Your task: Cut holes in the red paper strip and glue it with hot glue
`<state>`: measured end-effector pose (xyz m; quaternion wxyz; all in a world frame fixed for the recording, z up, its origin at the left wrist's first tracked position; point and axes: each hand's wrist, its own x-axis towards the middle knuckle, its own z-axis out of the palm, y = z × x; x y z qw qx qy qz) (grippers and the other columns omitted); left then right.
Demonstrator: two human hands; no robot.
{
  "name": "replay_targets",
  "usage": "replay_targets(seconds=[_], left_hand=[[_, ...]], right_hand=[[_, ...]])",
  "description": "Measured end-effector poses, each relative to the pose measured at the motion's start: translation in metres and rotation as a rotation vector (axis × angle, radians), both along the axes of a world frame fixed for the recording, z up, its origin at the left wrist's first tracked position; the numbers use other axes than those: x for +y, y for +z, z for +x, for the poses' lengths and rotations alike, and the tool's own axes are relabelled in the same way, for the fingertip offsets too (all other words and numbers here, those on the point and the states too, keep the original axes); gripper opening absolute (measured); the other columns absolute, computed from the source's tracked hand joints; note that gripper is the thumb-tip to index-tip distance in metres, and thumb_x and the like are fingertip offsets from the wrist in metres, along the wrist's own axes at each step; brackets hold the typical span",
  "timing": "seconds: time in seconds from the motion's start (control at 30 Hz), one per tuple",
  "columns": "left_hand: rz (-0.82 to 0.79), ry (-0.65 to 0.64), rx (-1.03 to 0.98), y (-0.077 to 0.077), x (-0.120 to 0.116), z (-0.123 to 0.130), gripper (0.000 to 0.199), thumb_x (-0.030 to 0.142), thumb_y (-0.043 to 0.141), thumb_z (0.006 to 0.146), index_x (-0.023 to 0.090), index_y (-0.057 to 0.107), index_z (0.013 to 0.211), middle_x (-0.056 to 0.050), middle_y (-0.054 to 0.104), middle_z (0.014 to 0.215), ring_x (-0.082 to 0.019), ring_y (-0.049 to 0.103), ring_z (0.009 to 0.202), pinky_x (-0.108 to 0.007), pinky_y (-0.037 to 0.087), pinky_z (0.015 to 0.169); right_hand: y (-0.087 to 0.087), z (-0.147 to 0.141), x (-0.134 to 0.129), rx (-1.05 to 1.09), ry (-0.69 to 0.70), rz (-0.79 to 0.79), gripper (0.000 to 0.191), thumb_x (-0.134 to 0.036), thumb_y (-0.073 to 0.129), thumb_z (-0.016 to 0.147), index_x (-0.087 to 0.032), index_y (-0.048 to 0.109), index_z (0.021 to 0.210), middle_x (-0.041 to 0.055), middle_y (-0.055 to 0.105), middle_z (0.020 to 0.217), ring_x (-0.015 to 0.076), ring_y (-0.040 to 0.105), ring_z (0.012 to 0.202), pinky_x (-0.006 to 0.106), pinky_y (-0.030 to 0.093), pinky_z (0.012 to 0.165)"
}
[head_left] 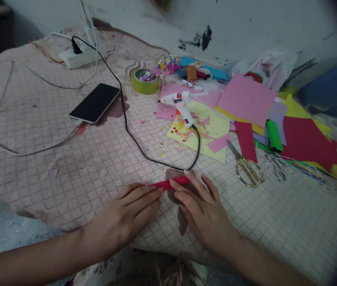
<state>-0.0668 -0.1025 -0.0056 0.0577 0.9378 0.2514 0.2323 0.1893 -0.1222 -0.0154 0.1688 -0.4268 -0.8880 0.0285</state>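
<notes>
A narrow red strip (168, 184) lies near the front edge of the checked cloth, between my two hands. My left hand (126, 214) presses on the strip's left end, its fingers close together and pointing right. My right hand (202, 204) has its fingertips on the strip's right part, with the fingers somewhat apart and curved over it. Gold-handled scissors (247, 169) rest to the right of my right hand. A white glue gun (180, 105) lies beyond the hands on pale yellow paper (219, 117) strewn with small scraps.
Pink paper (246, 99), red paper (307, 141), a green marker (274, 136) and white string (275, 169) lie right. Yellow tape (145, 81) stands further back. Left are a phone (95, 103) and power strip (80, 57); a black cord (135, 141) crosses the cloth.
</notes>
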Motion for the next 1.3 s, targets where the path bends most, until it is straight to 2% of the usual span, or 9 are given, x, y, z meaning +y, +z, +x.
replay_targets(seconds=[0.23,0.37,0.53,0.63,0.77,0.93,1.03,1.17,1.3], left_hand=[[-0.004,0.062,-0.058,-0.011,-0.013,-0.019,0.026,0.014,0.041,0.107,0.01,0.065,0.115,-0.011,0.067,0.133,-0.024,0.056,0.127,-0.04,0.044,0.109],[-0.057,0.086,-0.059,-0.018,-0.021,-0.033,0.029,0.016,0.04,0.107,0.011,0.063,0.124,-0.012,0.067,0.134,-0.026,0.055,0.13,-0.043,0.046,0.107],[-0.079,0.106,-0.069,-0.018,-0.023,-0.04,0.03,0.011,0.044,0.105,0.011,0.06,0.13,-0.012,0.067,0.134,-0.026,0.056,0.129,-0.042,0.051,0.104],[-0.082,0.12,-0.08,-0.017,-0.023,-0.04,0.029,0.01,0.046,0.104,0.012,0.061,0.129,-0.012,0.068,0.131,-0.025,0.058,0.127,-0.04,0.053,0.102],[-0.084,0.124,-0.102,-0.016,-0.022,-0.039,0.029,0.009,0.049,0.102,0.011,0.062,0.127,-0.012,0.069,0.129,-0.024,0.06,0.124,-0.039,0.054,0.101],[-0.124,0.145,-0.183,-0.011,-0.013,-0.035,0.024,0.008,0.06,0.096,0.013,0.064,0.119,-0.008,0.071,0.117,-0.02,0.064,0.111,-0.032,0.053,0.097],[-0.197,0.193,-0.227,-0.004,-0.002,-0.025,0.025,0.01,0.059,0.097,0.017,0.062,0.121,-0.006,0.068,0.115,-0.017,0.064,0.104,-0.028,0.052,0.092],[-0.349,0.255,-0.134,0.005,0.016,-0.007,0.02,0.019,0.055,0.098,0.018,0.061,0.117,-0.007,0.064,0.112,-0.019,0.063,0.097,-0.032,0.053,0.083],[-0.499,0.297,-0.011,0.012,0.032,0.006,0.008,0.02,0.058,0.094,0.017,0.065,0.093,-0.004,0.064,0.094,-0.019,0.061,0.081,-0.031,0.048,0.07]], right_hand=[[0.0,-0.002,0.0,0.021,0.005,0.016,0.029,-0.007,0.044,0.098,-0.02,0.06,0.118,0.0032,0.065,0.142,0.028,0.04,0.147,0.054,0.023,0.121],[0.0,-0.003,0.002,0.05,0.004,0.026,0.026,-0.008,0.045,0.098,-0.02,0.06,0.116,0.0022,0.067,0.14,0.027,0.043,0.145,0.051,0.02,0.123],[0.0,0.004,0.005,0.025,-0.014,0.021,0.027,-0.008,0.044,0.098,-0.021,0.058,0.118,0.0017,0.067,0.139,0.028,0.045,0.144,0.055,0.022,0.122],[-0.001,0.012,0.007,-0.004,-0.068,0.044,0.03,-0.009,0.044,0.099,-0.021,0.056,0.123,0.0036,0.067,0.139,0.0288,0.047,0.142,0.056,0.025,0.12],[-0.001,0.017,0.01,0.002,-0.067,0.053,0.028,-0.009,0.044,0.099,-0.021,0.054,0.123,0.0043,0.067,0.14,0.0299,0.05,0.139,0.057,0.03,0.116],[0.0,0.017,0.012,0.027,-0.028,0.014,0.028,-0.009,0.045,0.098,-0.018,0.053,0.123,0.0065,0.067,0.14,0.0308,0.05,0.138,0.055,0.039,0.111],[-0.001,0.018,0.013,0.046,-0.001,0.014,0.028,-0.009,0.046,0.098,-0.017,0.052,0.124,0.0085,0.066,0.14,0.0304,0.049,0.139,0.055,0.041,0.111],[-0.002,0.02,0.013,0.054,0.008,0.004,0.031,-0.008,0.047,0.097,-0.016,0.053,0.126,0.0098,0.065,0.142,0.0305,0.047,0.14,0.056,0.041,0.111],[-0.003,0.02,0.013,0.069,0.011,-0.006,0.032,-0.008,0.047,0.097,-0.016,0.053,0.128,0.0106,0.064,0.142,0.0301,0.046,0.141,0.057,0.043,0.111]])
